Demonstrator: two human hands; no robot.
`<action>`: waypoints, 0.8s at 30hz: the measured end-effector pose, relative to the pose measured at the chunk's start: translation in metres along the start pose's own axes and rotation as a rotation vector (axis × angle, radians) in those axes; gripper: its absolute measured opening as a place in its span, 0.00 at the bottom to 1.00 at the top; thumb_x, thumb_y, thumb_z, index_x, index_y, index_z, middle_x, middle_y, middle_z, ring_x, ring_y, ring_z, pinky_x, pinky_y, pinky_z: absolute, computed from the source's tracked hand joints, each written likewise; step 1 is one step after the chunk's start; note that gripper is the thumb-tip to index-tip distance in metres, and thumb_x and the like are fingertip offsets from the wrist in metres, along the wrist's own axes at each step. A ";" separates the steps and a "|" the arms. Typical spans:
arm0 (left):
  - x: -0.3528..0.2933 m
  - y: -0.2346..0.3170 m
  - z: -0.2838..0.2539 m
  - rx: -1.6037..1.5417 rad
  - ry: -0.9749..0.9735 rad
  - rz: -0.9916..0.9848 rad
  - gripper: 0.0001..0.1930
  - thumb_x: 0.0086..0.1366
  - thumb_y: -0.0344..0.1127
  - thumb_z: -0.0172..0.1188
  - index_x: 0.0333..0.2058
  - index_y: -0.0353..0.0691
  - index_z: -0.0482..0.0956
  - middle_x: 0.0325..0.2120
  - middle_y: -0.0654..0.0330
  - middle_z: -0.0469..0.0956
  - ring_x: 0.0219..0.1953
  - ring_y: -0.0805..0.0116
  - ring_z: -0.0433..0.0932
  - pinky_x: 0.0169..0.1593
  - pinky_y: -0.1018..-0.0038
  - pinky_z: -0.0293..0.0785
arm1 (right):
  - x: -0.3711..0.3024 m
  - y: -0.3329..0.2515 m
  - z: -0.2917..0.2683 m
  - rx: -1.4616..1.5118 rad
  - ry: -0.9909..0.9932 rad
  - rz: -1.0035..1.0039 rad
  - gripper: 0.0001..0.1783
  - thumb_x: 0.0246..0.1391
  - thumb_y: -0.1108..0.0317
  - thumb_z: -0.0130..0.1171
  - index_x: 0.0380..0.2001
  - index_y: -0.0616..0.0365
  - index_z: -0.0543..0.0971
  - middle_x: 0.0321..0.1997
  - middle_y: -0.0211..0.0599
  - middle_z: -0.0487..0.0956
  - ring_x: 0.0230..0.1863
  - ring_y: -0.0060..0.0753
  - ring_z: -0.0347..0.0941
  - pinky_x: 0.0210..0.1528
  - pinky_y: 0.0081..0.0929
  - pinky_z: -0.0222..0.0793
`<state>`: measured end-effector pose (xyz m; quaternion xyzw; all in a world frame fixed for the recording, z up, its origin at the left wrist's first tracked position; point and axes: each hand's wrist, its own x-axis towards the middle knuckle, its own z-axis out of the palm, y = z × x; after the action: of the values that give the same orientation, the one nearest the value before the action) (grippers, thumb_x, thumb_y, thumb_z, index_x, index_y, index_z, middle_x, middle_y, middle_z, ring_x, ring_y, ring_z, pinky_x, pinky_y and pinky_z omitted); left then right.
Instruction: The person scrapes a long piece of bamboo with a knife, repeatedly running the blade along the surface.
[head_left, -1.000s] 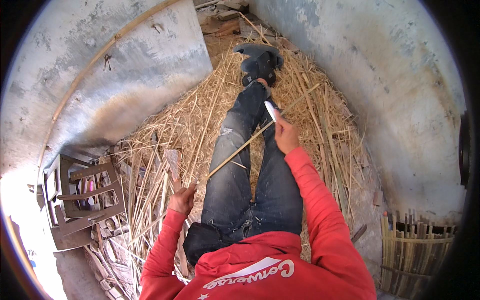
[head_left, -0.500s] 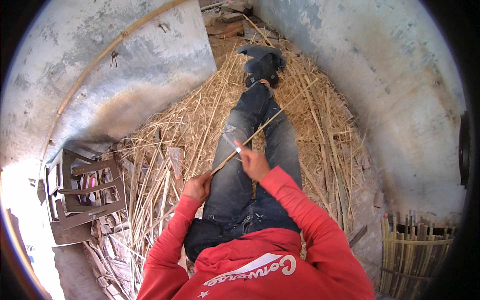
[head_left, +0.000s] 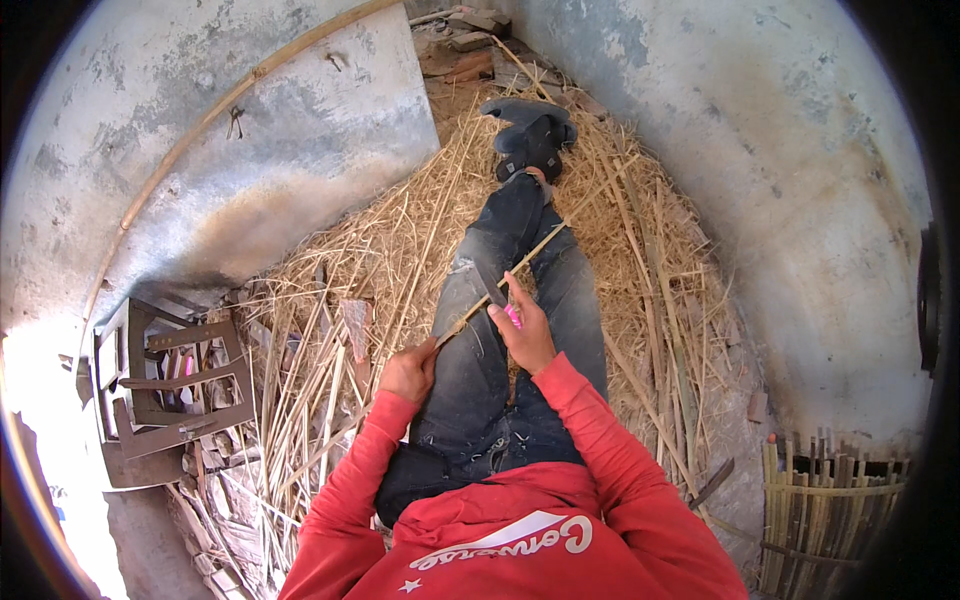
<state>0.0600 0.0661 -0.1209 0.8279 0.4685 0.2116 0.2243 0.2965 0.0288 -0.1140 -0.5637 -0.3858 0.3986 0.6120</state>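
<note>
A thin bamboo strip [head_left: 541, 246] slants over my thighs, from lower left to upper right. Its near end is gripped in my left hand [head_left: 408, 372], fingers closed, above the left thigh. My right hand [head_left: 527, 332] is closed round the pink handle [head_left: 513, 315] of a knife. The knife's dark blade [head_left: 488, 284] crosses the strip and points up and to the left. My right index finger stretches along the strip close to the blade. Most of the handle is hidden in my palm.
Straw shavings [head_left: 400, 215] and long bamboo strips [head_left: 300, 390] cover the floor round my outstretched legs. At left stands a brown wooden frame [head_left: 185, 385]. A bamboo-slat basket [head_left: 830, 500] is at lower right. Plastered walls [head_left: 760, 190] rise on both sides.
The knife has turned from lying nearly along the thigh to a steeper angle, its handle now showing pink. My right hand has shifted slightly right and opened its index finger onto the strip.
</note>
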 end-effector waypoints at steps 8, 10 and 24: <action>-0.005 -0.006 0.009 0.102 -0.009 0.043 0.15 0.70 0.35 0.58 0.54 0.47 0.81 0.28 0.47 0.80 0.28 0.42 0.82 0.33 0.51 0.79 | 0.003 -0.004 0.021 -0.607 -0.164 -0.090 0.24 0.57 0.52 0.72 0.24 0.63 0.80 0.17 0.44 0.76 0.19 0.37 0.73 0.25 0.39 0.66; -0.001 0.000 0.006 0.116 0.005 0.063 0.16 0.69 0.34 0.58 0.55 0.47 0.81 0.28 0.47 0.80 0.28 0.42 0.82 0.33 0.51 0.79 | 0.004 0.000 0.024 -0.517 -0.113 -0.122 0.23 0.56 0.53 0.72 0.24 0.63 0.79 0.17 0.48 0.76 0.19 0.46 0.74 0.25 0.43 0.66; 0.012 -0.027 0.029 -0.281 0.002 -0.117 0.12 0.68 0.35 0.62 0.44 0.35 0.86 0.30 0.42 0.84 0.29 0.50 0.84 0.34 0.59 0.77 | -0.041 -0.029 0.031 -0.624 -0.363 -0.338 0.09 0.54 0.64 0.68 0.30 0.57 0.80 0.25 0.52 0.80 0.28 0.62 0.78 0.30 0.50 0.73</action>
<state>0.0635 0.0838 -0.1585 0.7593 0.4820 0.2625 0.3495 0.2539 0.0018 -0.0836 -0.5714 -0.6776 0.2492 0.3902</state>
